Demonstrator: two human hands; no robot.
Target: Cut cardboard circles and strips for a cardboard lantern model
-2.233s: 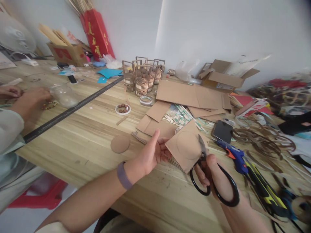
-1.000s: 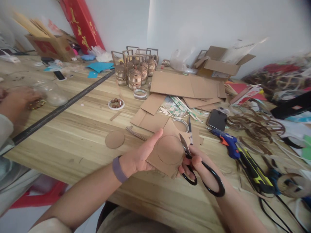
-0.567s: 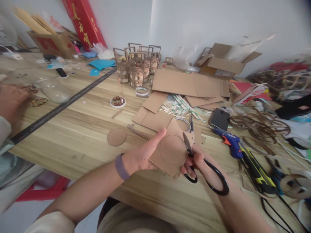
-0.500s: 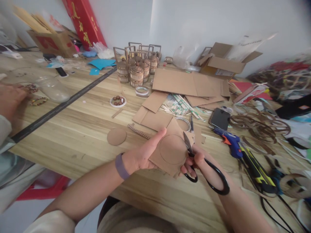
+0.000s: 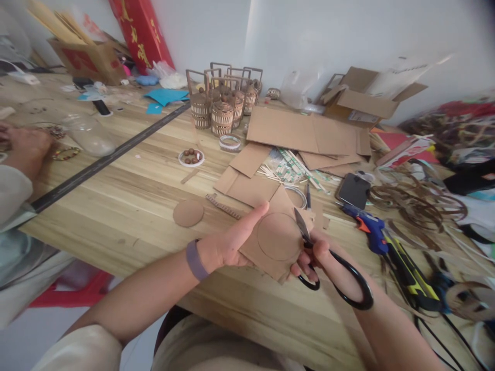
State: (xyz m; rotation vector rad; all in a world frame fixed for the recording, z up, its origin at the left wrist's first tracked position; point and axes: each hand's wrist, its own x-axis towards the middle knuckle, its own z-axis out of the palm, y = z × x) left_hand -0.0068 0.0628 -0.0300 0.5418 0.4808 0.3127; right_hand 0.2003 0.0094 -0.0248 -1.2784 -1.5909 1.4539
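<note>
Wooden table (image 5: 147,206); white dish (image 5: 192,165) of brown balls mid-left, box (image 5: 106,67) of thin boards far left. Versus 2.2 s ago, circle-marked cardboard (image 5: 280,237), near centre, sits deeper in left hand (image 5: 230,242). Left clamps its left edge, thumb on top; right hand (image 5: 320,248) grips scissors (image 5: 302,225) at right edge.

The hands (image 5: 231,243) hold black-handled scissors (image 5: 308,242) and circle-marked cardboard (image 5: 276,237).

Muted purple wristband (image 5: 197,261), cream-coloured sleeve (image 5: 83,350)
</note>
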